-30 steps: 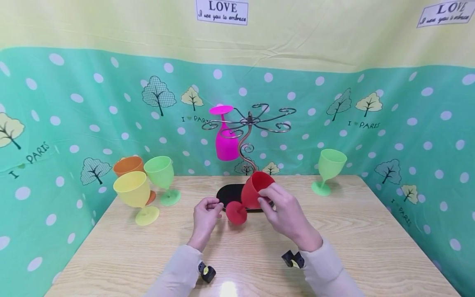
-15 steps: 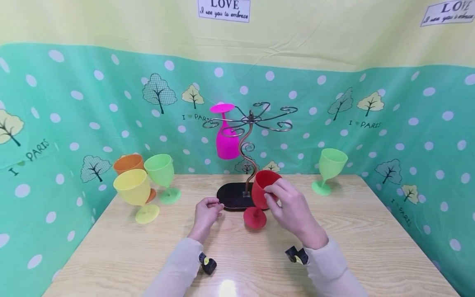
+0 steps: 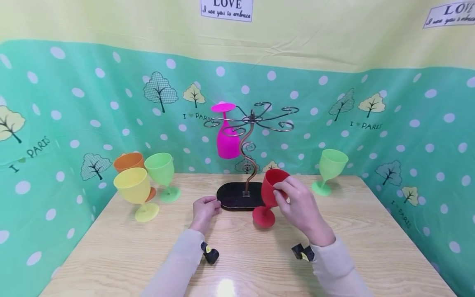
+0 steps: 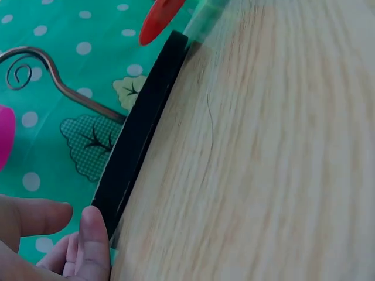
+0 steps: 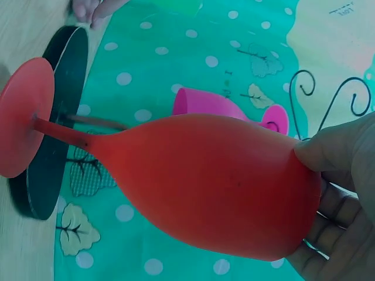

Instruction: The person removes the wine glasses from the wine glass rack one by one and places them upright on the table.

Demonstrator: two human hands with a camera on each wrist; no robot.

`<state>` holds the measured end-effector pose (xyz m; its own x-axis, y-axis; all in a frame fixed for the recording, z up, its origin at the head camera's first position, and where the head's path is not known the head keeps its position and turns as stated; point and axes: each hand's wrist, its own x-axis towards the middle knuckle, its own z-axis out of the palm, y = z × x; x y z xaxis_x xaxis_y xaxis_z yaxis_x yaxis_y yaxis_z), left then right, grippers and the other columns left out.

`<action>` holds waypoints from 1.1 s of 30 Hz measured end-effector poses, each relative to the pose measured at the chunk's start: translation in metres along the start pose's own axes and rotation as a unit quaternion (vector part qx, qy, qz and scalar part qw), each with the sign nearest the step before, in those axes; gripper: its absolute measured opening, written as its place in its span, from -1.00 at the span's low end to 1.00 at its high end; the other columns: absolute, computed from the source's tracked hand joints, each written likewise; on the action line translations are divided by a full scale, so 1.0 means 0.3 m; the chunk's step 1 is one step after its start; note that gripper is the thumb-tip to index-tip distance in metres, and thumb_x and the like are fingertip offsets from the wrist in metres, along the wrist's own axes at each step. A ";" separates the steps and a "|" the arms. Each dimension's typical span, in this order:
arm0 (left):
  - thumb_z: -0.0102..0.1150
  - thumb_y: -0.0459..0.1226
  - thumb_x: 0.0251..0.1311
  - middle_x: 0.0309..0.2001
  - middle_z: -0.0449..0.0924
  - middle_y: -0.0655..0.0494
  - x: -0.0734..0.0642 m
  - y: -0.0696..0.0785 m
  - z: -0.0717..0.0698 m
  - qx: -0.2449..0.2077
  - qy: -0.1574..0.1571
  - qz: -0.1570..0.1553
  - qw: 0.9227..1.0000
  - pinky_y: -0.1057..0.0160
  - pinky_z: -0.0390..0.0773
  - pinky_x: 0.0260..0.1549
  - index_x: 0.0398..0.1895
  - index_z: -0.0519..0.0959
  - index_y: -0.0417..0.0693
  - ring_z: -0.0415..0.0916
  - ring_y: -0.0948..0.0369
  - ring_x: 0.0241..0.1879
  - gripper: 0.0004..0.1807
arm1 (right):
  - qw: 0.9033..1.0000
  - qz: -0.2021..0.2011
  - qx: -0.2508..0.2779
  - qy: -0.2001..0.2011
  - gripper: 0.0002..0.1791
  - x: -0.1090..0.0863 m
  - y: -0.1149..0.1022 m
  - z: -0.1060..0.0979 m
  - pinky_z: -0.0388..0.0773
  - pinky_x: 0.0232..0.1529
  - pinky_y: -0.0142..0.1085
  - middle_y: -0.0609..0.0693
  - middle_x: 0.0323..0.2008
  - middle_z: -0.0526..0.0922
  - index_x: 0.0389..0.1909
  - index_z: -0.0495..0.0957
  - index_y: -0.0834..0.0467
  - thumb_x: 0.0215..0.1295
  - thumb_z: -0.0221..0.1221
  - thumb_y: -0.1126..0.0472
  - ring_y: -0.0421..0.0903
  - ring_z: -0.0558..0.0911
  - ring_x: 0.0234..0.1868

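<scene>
My right hand (image 3: 302,206) pinches the rim of a red plastic goblet (image 5: 205,181), thumb on one side of the bowl and fingers on the other. The goblet is bowl-up, its foot (image 3: 264,217) in front of the rack's base; whether it touches the table I cannot tell. A metal wine glass rack (image 3: 251,156) with curled arms stands on a black oval base (image 3: 237,197). A magenta goblet (image 3: 228,142) hangs upside down from one arm. My left hand (image 3: 204,212) touches the base's left end; in the left wrist view one fingertip (image 4: 92,225) meets its edge.
At the left of the wooden table (image 3: 237,255) stand a yellow goblet (image 3: 131,185), an orange goblet (image 3: 128,162) and a green goblet (image 3: 159,169). Another green goblet (image 3: 332,165) stands at the back right. A polka-dot cloth (image 3: 297,82) surrounds the table at back and sides.
My right hand has carried the red goblet rightward, from in front of the rack's base to near its right end, and it leans less. My left hand stays at the base's left end.
</scene>
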<state>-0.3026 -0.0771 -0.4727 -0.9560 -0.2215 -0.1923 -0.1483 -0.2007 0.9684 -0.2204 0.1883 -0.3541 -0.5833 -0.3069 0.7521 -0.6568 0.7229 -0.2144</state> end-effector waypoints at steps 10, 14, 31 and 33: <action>0.16 -0.61 0.00 -0.31 0.64 -0.27 0.020 0.001 -0.007 0.041 0.021 0.021 0.999 0.18 0.68 -0.34 -0.11 0.53 -0.52 0.65 0.10 -0.49 -0.69 | 0.998 -0.030 -0.046 -0.008 -0.77 0.039 0.073 -0.053 0.61 -0.34 -0.17 0.07 -0.30 0.58 -0.27 0.63 0.25 -0.01 0.35 0.38 0.00 0.56 -0.28; 0.18 -0.60 0.00 -0.30 0.64 -0.26 0.017 0.004 -0.002 0.056 0.021 0.027 0.998 0.19 0.67 -0.33 -0.13 0.55 -0.51 0.67 0.09 -0.46 -0.70 | 0.996 -0.048 -0.078 -0.020 -0.78 0.069 0.117 -0.079 0.57 -0.31 -0.12 0.09 -0.33 0.59 -0.29 0.63 0.27 -0.02 0.34 0.39 0.03 0.56 -0.32; 0.25 -0.58 0.00 -0.30 0.65 -0.21 0.024 0.016 0.008 0.072 0.024 -0.014 0.997 0.19 0.67 -0.31 -0.16 0.60 -0.44 0.66 0.11 -0.44 -0.73 | 0.980 0.048 -0.136 -0.134 -0.83 0.162 0.290 -0.103 0.54 -0.43 -0.16 0.10 -0.36 0.55 -0.25 0.63 0.26 0.12 0.27 0.34 0.01 0.50 -0.39; 0.26 -0.56 0.01 -0.30 0.65 -0.22 0.026 0.015 0.010 0.077 0.024 -0.012 0.997 0.20 0.67 -0.32 -0.16 0.59 -0.43 0.66 0.10 -0.44 -0.73 | 0.978 0.062 -0.141 -0.143 -0.82 0.168 0.304 -0.101 0.55 -0.43 -0.17 0.09 -0.35 0.55 -0.23 0.63 0.26 0.11 0.28 0.34 0.01 0.50 -0.39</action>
<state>-0.3114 -0.0769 -0.4694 -0.9390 -0.2647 -0.2194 -0.2114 -0.0588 0.9756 -0.2953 0.2574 -0.3168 -0.7867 -0.3366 0.5175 -0.4375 0.8954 -0.0826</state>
